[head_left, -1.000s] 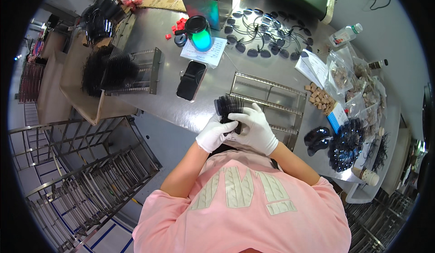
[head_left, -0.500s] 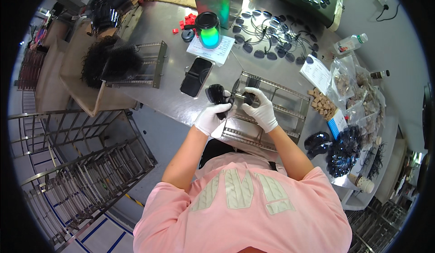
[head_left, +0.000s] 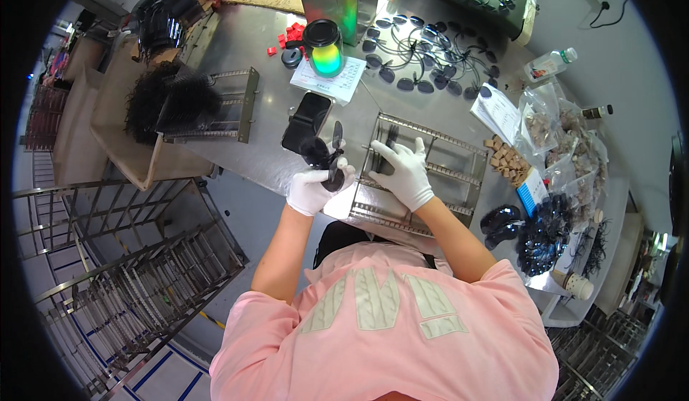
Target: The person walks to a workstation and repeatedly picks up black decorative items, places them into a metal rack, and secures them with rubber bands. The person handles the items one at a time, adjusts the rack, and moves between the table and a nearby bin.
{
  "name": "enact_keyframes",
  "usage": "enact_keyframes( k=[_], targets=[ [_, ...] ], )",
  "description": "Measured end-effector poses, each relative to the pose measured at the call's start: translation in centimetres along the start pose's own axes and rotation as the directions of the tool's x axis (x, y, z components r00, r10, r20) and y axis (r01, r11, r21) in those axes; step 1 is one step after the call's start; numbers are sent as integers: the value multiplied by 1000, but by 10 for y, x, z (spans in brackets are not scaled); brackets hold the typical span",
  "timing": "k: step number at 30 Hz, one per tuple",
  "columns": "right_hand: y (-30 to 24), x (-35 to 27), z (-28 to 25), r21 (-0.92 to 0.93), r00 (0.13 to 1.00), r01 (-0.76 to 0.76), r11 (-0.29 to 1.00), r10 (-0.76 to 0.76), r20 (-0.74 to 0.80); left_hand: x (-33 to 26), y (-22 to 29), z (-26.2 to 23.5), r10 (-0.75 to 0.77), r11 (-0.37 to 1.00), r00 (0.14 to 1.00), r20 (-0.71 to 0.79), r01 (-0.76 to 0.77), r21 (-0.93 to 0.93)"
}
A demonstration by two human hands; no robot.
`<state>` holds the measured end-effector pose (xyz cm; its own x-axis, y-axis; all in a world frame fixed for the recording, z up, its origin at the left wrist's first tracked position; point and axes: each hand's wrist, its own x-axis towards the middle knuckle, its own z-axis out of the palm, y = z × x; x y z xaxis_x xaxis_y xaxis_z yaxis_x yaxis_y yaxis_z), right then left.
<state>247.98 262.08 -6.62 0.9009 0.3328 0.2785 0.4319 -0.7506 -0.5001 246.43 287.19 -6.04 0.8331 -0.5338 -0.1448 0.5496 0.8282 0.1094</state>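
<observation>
Left hand (head_left: 313, 189) is closed around a bunch of black flat-headed pieces (head_left: 326, 158), held upright just off the left edge of the metal rack (head_left: 423, 175), so stock sits close to the feed point. Right hand (head_left: 403, 171) is over the rack's left rails, fingers curled on one black piece (head_left: 388, 142), seating it between the rails. The rack lies flat at the near edge of the bench (head_left: 251, 49), in easy reach. A second rack (head_left: 215, 106), loaded with black pieces, is parked far left.
</observation>
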Motion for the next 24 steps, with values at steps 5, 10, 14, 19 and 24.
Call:
enact_keyframes(
  k=[5,10,14,19,24],
  targets=[
    [20,-19,-31,36,988,-87,996,82,131,3,-4,-1,-26,1000,996,86,27,-8],
    [27,0,-45,-139,951,62,988,-16,309,6,-5,3,-48,997,996,80,43,64],
    [11,12,-66,-239,912,90,967,16,410,12,-11,17,-39,941,971,-236,115,318],
    [-15,-10,-125,-102,930,57,993,-16,368,19,-36,47,-153,906,915,-375,281,316],
    [-38,-27,-131,157,916,196,968,-238,322,21,-64,77,-427,682,871,-245,488,546]
  ],
)
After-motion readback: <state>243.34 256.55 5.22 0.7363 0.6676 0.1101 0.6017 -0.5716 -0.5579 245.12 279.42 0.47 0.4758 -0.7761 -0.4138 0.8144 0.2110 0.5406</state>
